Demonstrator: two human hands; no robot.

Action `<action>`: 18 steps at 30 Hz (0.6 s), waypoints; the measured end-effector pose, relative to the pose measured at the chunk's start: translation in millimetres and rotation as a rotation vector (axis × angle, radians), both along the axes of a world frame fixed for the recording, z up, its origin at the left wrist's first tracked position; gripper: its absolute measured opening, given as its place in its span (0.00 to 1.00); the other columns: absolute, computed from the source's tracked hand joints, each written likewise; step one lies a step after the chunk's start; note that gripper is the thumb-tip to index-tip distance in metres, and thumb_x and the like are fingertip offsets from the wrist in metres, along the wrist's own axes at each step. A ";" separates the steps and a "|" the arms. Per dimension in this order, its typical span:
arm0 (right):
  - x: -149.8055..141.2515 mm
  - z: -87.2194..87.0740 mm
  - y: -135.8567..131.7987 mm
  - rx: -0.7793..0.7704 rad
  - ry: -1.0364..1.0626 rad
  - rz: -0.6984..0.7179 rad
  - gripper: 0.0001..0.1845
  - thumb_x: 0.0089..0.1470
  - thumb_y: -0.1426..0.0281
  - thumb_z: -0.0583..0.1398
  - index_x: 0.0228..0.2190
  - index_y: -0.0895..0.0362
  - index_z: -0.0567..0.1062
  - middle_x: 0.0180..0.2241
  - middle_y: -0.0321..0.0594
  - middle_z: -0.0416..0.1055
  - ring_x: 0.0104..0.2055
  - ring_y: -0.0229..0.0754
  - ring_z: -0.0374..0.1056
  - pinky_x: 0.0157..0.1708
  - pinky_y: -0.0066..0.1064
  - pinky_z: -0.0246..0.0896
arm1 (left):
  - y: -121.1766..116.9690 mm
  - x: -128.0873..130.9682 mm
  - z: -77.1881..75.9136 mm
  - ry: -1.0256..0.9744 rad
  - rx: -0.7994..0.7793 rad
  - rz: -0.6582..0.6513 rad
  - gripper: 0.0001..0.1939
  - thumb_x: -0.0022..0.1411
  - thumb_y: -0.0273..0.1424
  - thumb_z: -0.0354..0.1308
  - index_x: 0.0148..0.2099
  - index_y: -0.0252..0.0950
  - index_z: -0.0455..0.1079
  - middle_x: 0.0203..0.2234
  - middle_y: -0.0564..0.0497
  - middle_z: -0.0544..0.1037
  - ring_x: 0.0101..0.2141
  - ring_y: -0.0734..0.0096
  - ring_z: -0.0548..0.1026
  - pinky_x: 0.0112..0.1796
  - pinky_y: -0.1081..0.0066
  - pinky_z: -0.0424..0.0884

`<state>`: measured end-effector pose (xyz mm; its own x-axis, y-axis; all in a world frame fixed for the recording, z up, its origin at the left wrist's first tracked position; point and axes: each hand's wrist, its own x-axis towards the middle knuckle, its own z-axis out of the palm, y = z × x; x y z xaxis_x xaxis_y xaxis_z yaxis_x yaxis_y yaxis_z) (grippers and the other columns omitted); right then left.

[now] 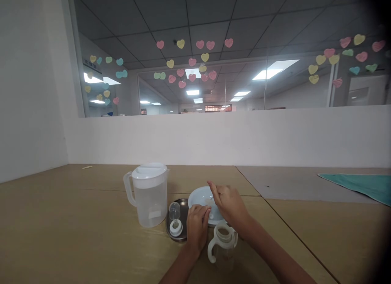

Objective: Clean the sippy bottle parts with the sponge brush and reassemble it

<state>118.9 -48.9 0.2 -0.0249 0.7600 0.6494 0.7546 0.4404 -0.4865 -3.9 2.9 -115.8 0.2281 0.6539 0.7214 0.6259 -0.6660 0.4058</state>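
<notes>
My left hand (198, 225) is closed, its fingertips pinched together at the front of a pale blue bowl (197, 193). My right hand (231, 204) is over the bowl's right side, fingers curled and one digit pointing up and left. Something small and whitish (209, 201) shows between the two hands; what it is I cannot make out. Below my right hand stands an open clear baby bottle (224, 251) with white handles (211, 251). Left of my left hand, a round metal tray (183, 208) holds a bottle nipple in its white ring (176, 228) and a clear cap (174, 210).
A lidded translucent pitcher (151, 202) stands left of the tray, its handle to the left. A teal cloth (360, 184) lies at the far right of the wooden table (76, 231). Behind the table rises a white wall (183, 139) with a window above.
</notes>
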 end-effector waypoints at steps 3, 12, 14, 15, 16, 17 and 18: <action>-1.9 7.3 -7.1 -0.087 0.035 0.011 0.32 0.59 0.52 0.43 0.10 0.54 0.60 0.10 0.37 0.57 0.18 0.37 0.58 0.22 0.29 0.47 | -0.4 0.4 0.6 -0.008 0.011 -0.001 0.16 0.66 0.33 0.43 0.38 0.37 0.72 0.31 0.50 0.76 0.37 0.67 0.69 0.41 0.66 0.62; -4.1 21.6 -23.4 -0.202 -0.008 0.010 0.32 0.59 0.52 0.41 0.09 0.54 0.53 0.10 0.32 0.52 0.16 0.34 0.52 0.22 0.27 0.44 | 5.8 1.6 -6.3 -0.066 -0.008 -0.022 0.14 0.65 0.32 0.45 0.35 0.37 0.72 0.32 0.49 0.76 0.38 0.66 0.69 0.41 0.66 0.63; -2.8 20.5 -22.7 -0.178 -0.058 -0.039 0.32 0.59 0.52 0.41 0.10 0.54 0.52 0.10 0.32 0.53 0.16 0.34 0.51 0.22 0.28 0.42 | 6.1 1.2 -6.8 -0.066 -0.014 -0.020 0.14 0.64 0.31 0.46 0.34 0.36 0.72 0.32 0.49 0.75 0.38 0.65 0.69 0.40 0.66 0.63; -2.1 19.7 -22.0 -0.160 -0.081 -0.059 0.32 0.59 0.52 0.41 0.10 0.54 0.52 0.11 0.33 0.53 0.16 0.34 0.50 0.21 0.28 0.41 | 5.7 0.9 -6.4 -0.061 -0.020 -0.020 0.14 0.64 0.31 0.46 0.34 0.36 0.72 0.32 0.49 0.75 0.38 0.65 0.69 0.40 0.66 0.63; -1.3 18.9 -21.0 -0.142 -0.103 -0.077 0.31 0.59 0.52 0.40 0.10 0.54 0.51 0.11 0.33 0.53 0.16 0.34 0.49 0.21 0.29 0.40 | 5.1 0.6 -5.7 -0.053 -0.026 -0.024 0.13 0.64 0.30 0.46 0.34 0.36 0.72 0.32 0.49 0.75 0.38 0.65 0.68 0.40 0.66 0.63; -0.8 18.1 -20.0 -0.128 -0.121 -0.096 0.31 0.59 0.52 0.40 0.11 0.54 0.51 0.11 0.33 0.53 0.16 0.34 0.48 0.21 0.29 0.39 | 4.3 0.3 -4.6 -0.043 -0.029 -0.031 0.13 0.64 0.30 0.45 0.35 0.36 0.72 0.32 0.50 0.75 0.38 0.65 0.68 0.40 0.66 0.63; -0.4 17.5 -19.1 -0.121 -0.135 -0.114 0.31 0.59 0.52 0.40 0.11 0.53 0.51 0.12 0.33 0.53 0.16 0.34 0.47 0.21 0.29 0.38 | 3.4 0.1 -3.4 -0.033 -0.030 -0.040 0.14 0.65 0.30 0.45 0.35 0.37 0.72 0.32 0.50 0.75 0.38 0.65 0.68 0.40 0.66 0.63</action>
